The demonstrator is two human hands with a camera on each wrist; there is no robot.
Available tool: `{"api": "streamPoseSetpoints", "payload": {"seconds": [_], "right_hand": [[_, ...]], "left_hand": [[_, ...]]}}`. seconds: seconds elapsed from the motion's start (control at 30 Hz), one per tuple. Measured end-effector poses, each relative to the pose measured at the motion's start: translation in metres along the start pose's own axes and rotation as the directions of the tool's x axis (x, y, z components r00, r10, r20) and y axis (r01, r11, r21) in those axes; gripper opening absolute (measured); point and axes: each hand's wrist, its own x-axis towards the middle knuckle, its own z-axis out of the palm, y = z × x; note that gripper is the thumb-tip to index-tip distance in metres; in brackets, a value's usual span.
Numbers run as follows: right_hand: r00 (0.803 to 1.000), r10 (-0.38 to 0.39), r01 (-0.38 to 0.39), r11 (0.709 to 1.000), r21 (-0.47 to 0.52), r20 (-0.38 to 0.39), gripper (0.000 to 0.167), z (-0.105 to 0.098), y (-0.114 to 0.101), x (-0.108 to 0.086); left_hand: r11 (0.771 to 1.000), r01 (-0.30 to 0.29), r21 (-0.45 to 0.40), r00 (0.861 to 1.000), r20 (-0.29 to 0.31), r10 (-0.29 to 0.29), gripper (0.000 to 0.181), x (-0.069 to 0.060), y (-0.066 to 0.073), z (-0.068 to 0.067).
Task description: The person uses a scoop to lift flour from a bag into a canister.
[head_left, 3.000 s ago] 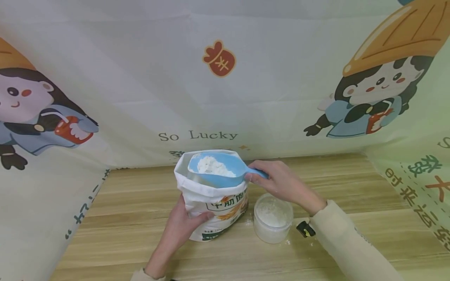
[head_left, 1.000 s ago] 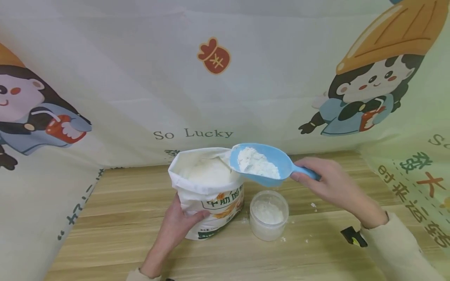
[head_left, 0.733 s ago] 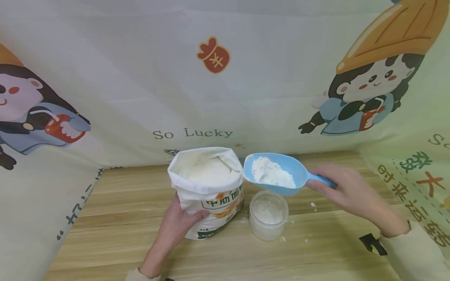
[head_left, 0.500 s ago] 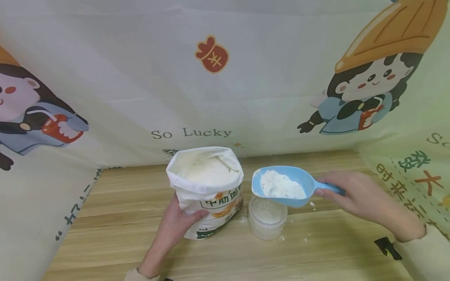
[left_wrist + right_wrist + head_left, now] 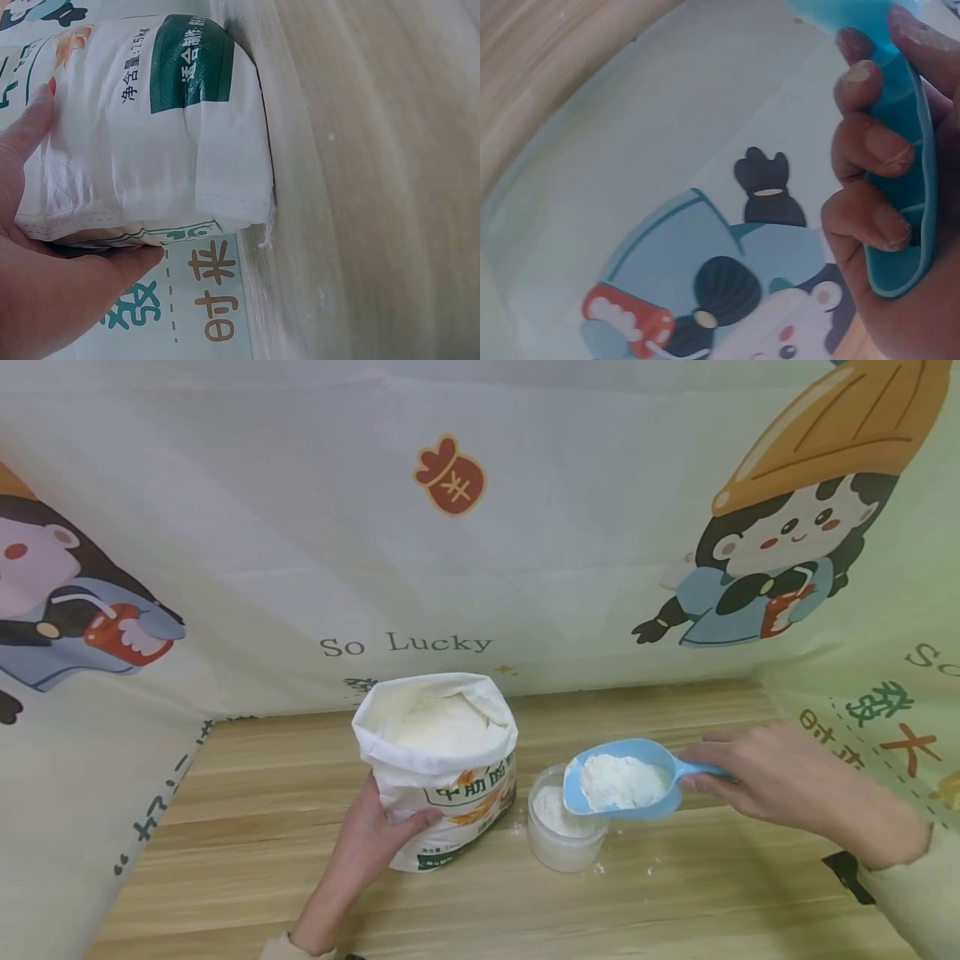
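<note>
My left hand (image 5: pixel 382 831) grips the lower left side of a white flour bag (image 5: pixel 442 768), thumb across its printed front. The bag stands upright with its top rolled back, and flour shows inside. In the left wrist view the fingers go behind the bag's side (image 5: pixel 150 157). My right hand (image 5: pixel 787 781) holds a blue scoop (image 5: pixel 660 802) by its handle, fingers curled round it in the right wrist view (image 5: pixel 896 150). White flour (image 5: pixel 622 781) lies in the scoop. The scoop's front is above the right part of a clear round tub (image 5: pixel 566 852), which has flour in it.
The wood-grain tabletop (image 5: pixel 247 827) carries small flour spills (image 5: pixel 652 866) to the right of the tub. A printed cloth (image 5: pixel 337 527) hangs behind the table and along both sides. A black strap piece (image 5: pixel 847 875) is by the right sleeve.
My right hand has drawn the loaded scoop out of the bag, moved it right, then lowered it over the tub. The left hand has kept its hold on the bag.
</note>
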Motion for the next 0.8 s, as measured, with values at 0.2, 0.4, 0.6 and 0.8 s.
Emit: {"api": "streamPoseSetpoints", "payload": {"seconds": [0.2,0.4,0.6,0.8], "right_hand": [[0.996,-0.024,0.029,0.998,-0.052,0.086,0.009,-0.009,-0.005,0.010],[0.986,-0.007,0.023,0.995,-0.094,0.165,0.025,-0.021,-0.013,0.023],[0.981,0.016,0.010,0.991,-0.133,0.192,0.029,-0.029,-0.023,0.036],[0.971,0.026,0.014,0.987,-0.163,0.236,0.031,-0.036,-0.031,0.049]], "left_hand": [[1.000,-0.008,0.005,1.000,0.001,0.008,0.080,0.000,0.000,0.000],[1.000,0.002,-0.009,1.000,0.006,-0.002,0.081,0.000,0.000,-0.001],[1.000,0.012,-0.023,1.000,0.009,-0.012,0.082,0.000,0.000,-0.001],[0.999,0.030,-0.016,1.000,0.009,-0.030,0.083,-0.001,0.001,-0.001]]}}
